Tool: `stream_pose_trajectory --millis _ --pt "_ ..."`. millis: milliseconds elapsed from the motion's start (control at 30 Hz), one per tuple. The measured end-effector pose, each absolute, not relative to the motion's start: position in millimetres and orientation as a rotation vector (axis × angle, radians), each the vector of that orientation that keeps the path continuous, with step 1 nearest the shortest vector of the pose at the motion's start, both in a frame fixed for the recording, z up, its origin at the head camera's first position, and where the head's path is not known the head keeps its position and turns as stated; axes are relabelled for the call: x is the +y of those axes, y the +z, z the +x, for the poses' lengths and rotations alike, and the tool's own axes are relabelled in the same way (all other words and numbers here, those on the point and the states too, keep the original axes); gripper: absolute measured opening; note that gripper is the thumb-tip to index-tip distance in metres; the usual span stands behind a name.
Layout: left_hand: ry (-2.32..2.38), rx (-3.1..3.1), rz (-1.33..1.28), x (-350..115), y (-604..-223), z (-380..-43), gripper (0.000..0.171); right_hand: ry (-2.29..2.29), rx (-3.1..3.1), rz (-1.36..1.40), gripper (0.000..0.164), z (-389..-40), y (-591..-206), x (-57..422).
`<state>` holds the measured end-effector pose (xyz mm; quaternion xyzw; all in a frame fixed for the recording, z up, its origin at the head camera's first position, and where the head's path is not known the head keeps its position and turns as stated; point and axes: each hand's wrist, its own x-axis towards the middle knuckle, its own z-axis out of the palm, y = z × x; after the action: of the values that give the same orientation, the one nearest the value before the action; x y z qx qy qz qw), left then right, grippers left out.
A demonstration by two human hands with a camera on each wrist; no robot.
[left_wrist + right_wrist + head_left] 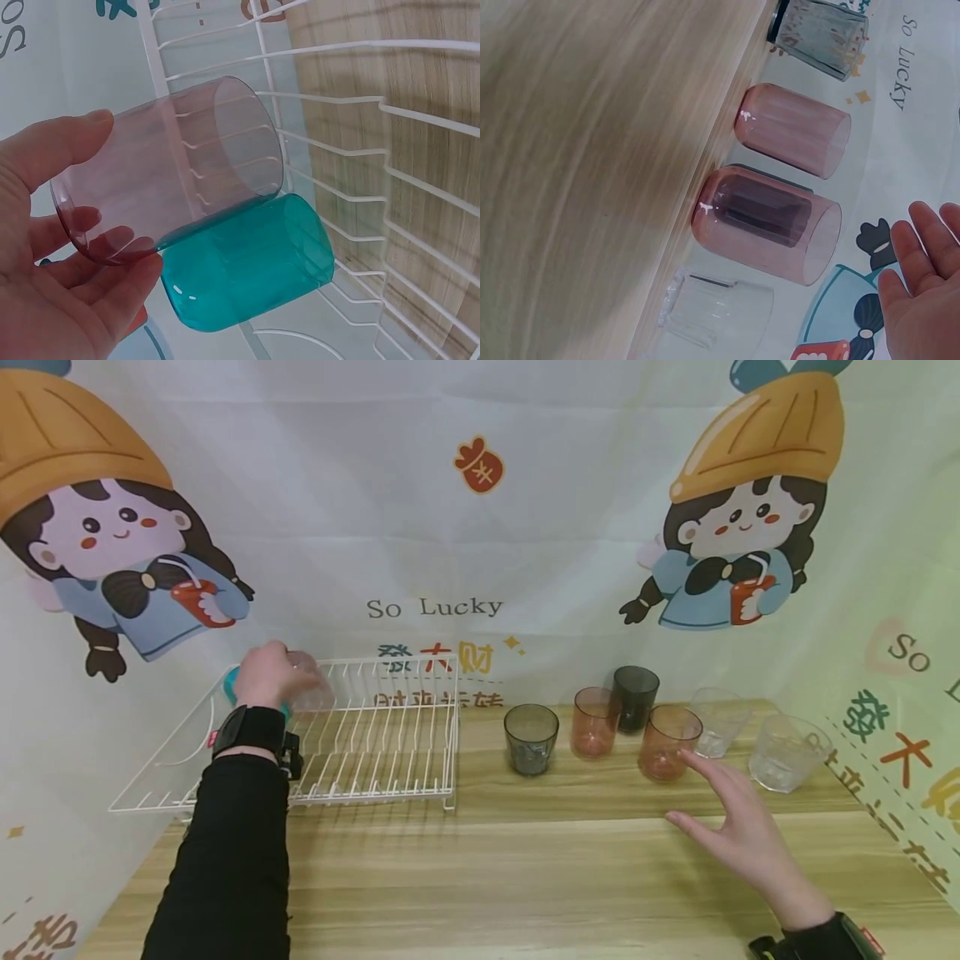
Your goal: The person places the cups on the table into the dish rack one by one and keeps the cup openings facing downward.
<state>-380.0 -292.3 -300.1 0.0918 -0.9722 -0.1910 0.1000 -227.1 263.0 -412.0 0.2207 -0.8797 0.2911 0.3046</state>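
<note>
My left hand (266,678) grips a pale pink glass (161,172) by its base end, thumb on one side and fingers on the other. The glass is tilted over the back left of a white wire rack (375,794). Right beside it, in the left wrist view, a teal glass (247,262) leans against the rack's wires. My right hand (738,831) holds nothing, thumb and index finger spread. It hovers in front of an orange-pink glass (670,752); the right wrist view shows its fingers apart from the glasses.
Right of the rack on the wooden table (480,877) stand a grey glass (531,743), another orange-pink glass (595,727), a dark glass (636,697) and two clear glasses, one farther back (716,731) and one at right (783,760). A printed cloth (562,527) hangs behind.
</note>
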Motion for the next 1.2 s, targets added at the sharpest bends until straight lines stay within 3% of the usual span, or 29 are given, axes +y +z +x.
stream_pose_trajectory --millis 133,267,367,533,1200 --pt "-0.563 -2.887 0.288 -291.6 -302.8 -380.9 0.060 0.766 -2.319 0.588 0.080 -227.5 -412.0 262.9" --pt "-0.579 -2.926 0.361 -287.6 -304.9 -383.0 0.041 0.762 -2.312 0.594 0.079 -228.5 -412.4 263.6" --pt "-0.575 -2.954 0.399 -285.0 -306.9 -384.9 0.036 0.768 -2.313 0.596 0.078 -229.0 -412.9 264.5" --pt "-0.530 -2.975 0.399 -283.6 -310.3 -386.2 0.046 0.778 -2.301 0.594 0.079 -228.8 -414.1 266.5" --pt "-0.507 -2.986 0.373 -288.2 -322.0 -393.7 0.054 0.720 -2.307 0.623 0.084 -235.6 -403.1 269.9"
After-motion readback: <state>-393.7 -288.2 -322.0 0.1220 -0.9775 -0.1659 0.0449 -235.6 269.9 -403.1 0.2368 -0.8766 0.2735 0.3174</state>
